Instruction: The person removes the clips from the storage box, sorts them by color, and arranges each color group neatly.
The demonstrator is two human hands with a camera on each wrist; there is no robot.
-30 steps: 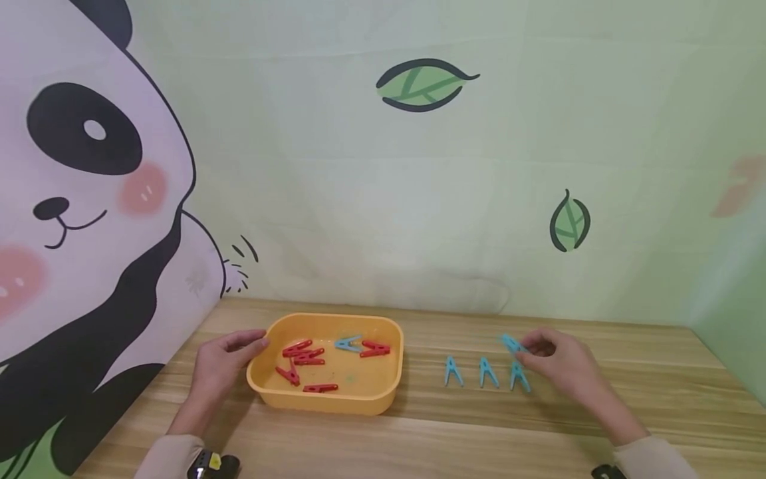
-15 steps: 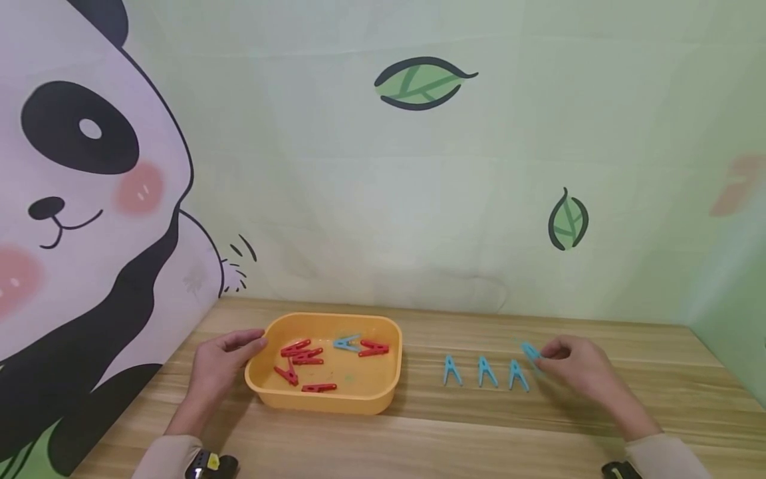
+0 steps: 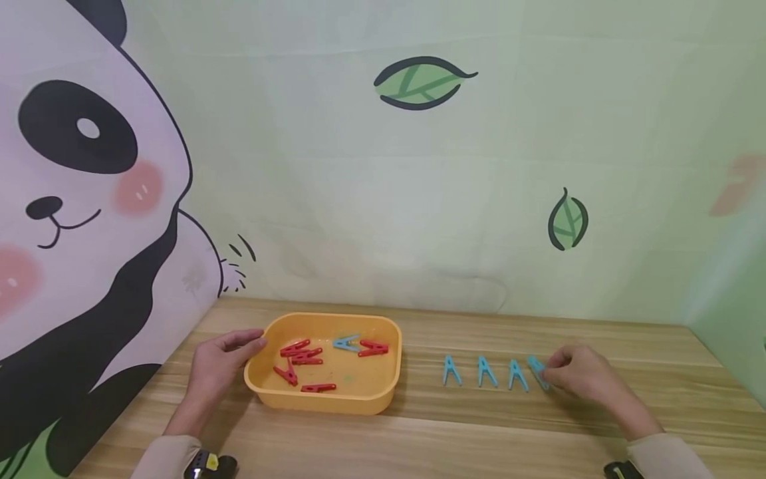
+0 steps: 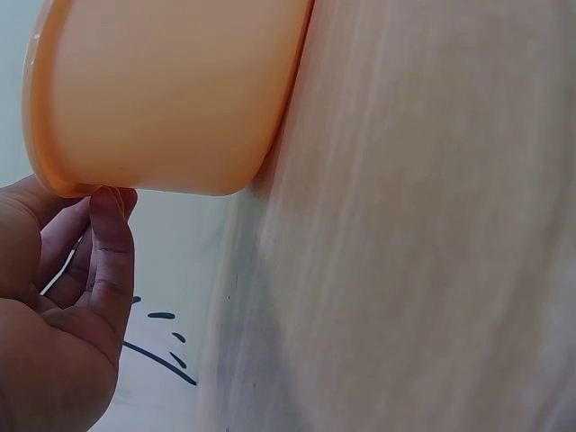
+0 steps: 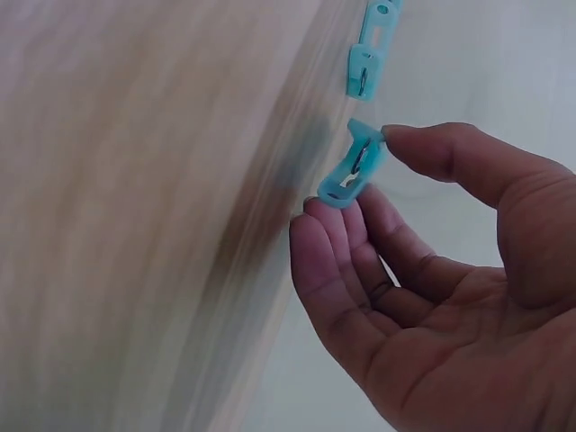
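Note:
At the right end of a row of blue clothespins, my right hand [image 3: 580, 372] pinches a blue clothespin [image 5: 351, 166] between thumb and fingertips. This clothespin [image 3: 537, 370] is tilted close to the tabletop; whether it touches the wood cannot be told. Left of it lie three more blue clothespins [image 3: 487, 371], spaced apart with their legs toward me. My left hand [image 3: 221, 359] holds the left rim of a yellow plastic basin [image 3: 329, 403], with thumb and fingers at the edge [image 4: 40, 117]. Inside the basin are several red clothespins [image 3: 318, 388] and one blue clothespin [image 3: 345, 342].
The wooden table [image 3: 455, 439] meets a wall covering [image 3: 443, 266] printed with leaves behind the row. A panda picture [image 3: 84, 219] fills the wall at the left.
My right hand has moved rightward, away from the third clothespin in the row, and lowered the pinched clothespin toward the table. The left hand stays at the basin.

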